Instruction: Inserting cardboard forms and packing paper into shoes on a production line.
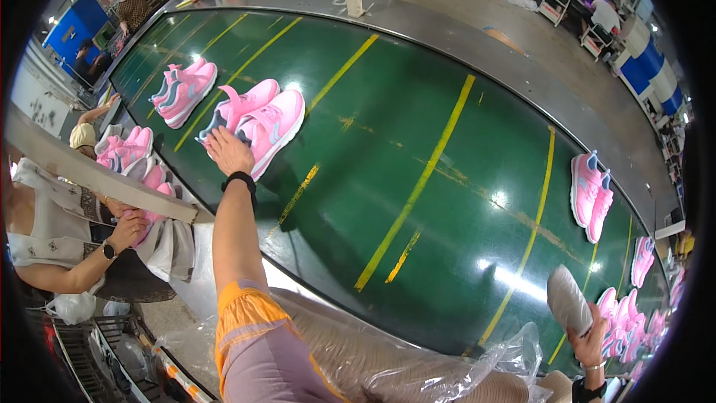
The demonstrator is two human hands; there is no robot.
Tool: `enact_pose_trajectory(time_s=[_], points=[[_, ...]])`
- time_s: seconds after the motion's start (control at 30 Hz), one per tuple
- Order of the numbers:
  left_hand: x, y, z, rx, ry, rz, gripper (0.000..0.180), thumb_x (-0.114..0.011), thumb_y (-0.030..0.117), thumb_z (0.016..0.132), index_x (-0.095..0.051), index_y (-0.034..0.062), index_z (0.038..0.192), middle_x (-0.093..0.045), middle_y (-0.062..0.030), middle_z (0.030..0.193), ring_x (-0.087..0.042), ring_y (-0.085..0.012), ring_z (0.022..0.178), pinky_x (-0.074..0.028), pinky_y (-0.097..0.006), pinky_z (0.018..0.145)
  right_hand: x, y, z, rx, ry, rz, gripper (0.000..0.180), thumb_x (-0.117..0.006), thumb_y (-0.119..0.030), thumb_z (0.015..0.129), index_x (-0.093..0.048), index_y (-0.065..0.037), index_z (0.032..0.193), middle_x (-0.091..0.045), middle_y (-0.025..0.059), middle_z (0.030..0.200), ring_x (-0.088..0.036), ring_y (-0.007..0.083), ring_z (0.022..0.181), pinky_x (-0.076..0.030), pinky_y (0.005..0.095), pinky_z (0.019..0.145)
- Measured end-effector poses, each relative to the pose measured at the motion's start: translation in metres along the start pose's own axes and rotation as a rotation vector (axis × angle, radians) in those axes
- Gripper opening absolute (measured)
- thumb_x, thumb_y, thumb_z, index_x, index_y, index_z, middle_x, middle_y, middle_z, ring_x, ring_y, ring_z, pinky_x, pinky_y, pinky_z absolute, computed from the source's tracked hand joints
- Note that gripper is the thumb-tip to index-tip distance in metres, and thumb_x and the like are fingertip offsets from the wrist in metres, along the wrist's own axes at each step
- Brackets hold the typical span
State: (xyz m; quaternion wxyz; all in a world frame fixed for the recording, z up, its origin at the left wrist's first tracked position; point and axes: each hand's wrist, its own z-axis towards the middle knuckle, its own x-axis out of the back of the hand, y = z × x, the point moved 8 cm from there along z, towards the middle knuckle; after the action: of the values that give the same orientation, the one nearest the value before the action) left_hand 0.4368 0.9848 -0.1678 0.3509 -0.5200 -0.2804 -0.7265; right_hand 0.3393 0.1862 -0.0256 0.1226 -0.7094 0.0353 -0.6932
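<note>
My left hand, wearing a black wristband, reaches onto a pair of pink shoes with grey-blue linings on the left part of the green conveyor belt. Its fingers are spread over the collar of the nearer shoe, and the fingertips are partly hidden. At the lower right my right hand, with a silver bangle, is closed around a rolled grey wad, held upright above the belt. Farther left stands another pink pair, beyond my left hand's reach.
More pink shoes stand on the belt at right and lower right. A co-worker's hand holds a pink shoe beside a pale slanted bar. Clear plastic lies along the near edge. Another person stands beyond the far end.
</note>
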Motion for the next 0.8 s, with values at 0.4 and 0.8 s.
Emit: enact_pose_trajectory(time_s=[0.4,0.8], points=[[0.029,0.184,-0.14,-0.606,-0.457,-0.071,0.017,-0.064,0.017,0.067,-0.07,0.0069,0.079,-0.067,-0.0176,0.085,-0.066,-0.0323,0.083,-0.052,-0.042,0.072,-0.04,-0.023,0.034,0.1,0.065,0.506,0.056,-0.06,-0.01,0.06,-0.049,-0.001,0.114,-0.062,0.0169,0.09,-0.061,0.0265,0.085,-0.046,0.036,0.08],[0.137,0.383,-0.54,-0.964,-1.119,-0.565,0.026,-0.065,0.021,0.075,-0.066,-0.0017,0.088,-0.065,-0.0227,0.087,-0.065,-0.0365,0.08,-0.052,-0.04,0.07,0.001,0.047,-0.051,-0.238,0.012,0.644,0.065,-0.071,-0.012,0.064,-0.038,-0.006,0.12,-0.058,0.0149,0.062,-0.055,0.0293,0.051,-0.044,0.0381,0.054]])
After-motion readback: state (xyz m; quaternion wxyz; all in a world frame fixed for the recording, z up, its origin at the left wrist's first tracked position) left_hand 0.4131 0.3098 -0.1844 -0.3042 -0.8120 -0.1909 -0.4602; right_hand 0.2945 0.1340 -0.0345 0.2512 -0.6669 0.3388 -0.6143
